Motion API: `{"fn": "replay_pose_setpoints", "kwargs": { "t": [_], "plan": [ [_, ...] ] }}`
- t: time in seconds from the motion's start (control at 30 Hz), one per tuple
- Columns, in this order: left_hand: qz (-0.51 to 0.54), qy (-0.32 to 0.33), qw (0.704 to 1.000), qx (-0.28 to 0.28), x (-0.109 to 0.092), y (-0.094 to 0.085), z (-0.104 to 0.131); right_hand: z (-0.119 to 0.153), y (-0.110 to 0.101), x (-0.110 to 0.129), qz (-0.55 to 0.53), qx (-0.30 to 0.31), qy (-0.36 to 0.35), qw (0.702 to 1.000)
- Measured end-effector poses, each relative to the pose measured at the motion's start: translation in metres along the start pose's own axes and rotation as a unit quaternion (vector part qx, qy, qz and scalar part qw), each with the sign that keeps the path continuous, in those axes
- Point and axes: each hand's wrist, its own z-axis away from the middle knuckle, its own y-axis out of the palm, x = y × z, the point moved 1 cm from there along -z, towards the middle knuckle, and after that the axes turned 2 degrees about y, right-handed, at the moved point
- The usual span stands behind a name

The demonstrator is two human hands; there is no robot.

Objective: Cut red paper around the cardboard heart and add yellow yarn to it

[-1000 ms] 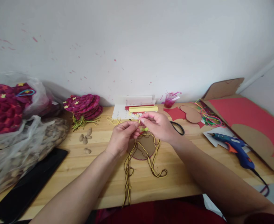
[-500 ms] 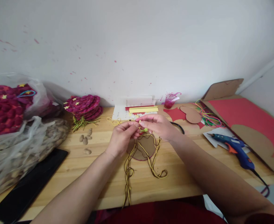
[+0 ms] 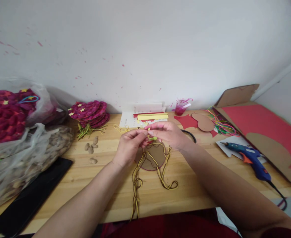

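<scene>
My left hand (image 3: 130, 145) and my right hand (image 3: 170, 135) meet fingertip to fingertip above the middle of the table. Both pinch a thin yellow-green cord (image 3: 153, 138), part of which hangs as a small loop under my right fingers. Its exact hold between the fingertips is hidden. Just below lies a round cardboard disc (image 3: 152, 158) with a dark pinkish rim. Long yellow and brown yarn strands (image 3: 136, 180) trail over the disc and down toward the table's front edge.
Left are peanuts (image 3: 90, 150), a black slab (image 3: 33, 195), a plastic bag (image 3: 40, 145) and stacked magenta discs (image 3: 92, 114). Behind stand yellow strips (image 3: 152, 116) and a cup of magenta paint (image 3: 181, 107). Right lie a blue glue gun (image 3: 251, 158), coloured cords (image 3: 224, 127) and a cardboard box (image 3: 266, 145).
</scene>
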Motion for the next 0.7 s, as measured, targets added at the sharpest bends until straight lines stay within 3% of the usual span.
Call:
{"fn": "replay_pose_setpoints", "kwargs": {
  "t": [0.47, 0.7],
  "plan": [
    [0.007, -0.003, 1.0, 0.002, 0.002, 0.0, 0.0, -0.002, -0.003, -0.006, 0.001, 0.009, 0.003, 1.0],
    [0.021, -0.024, 0.999, 0.023, 0.004, -0.002, 0.0, -0.004, -0.003, -0.01, -0.064, 0.032, 0.014, 0.997]
  ]
}}
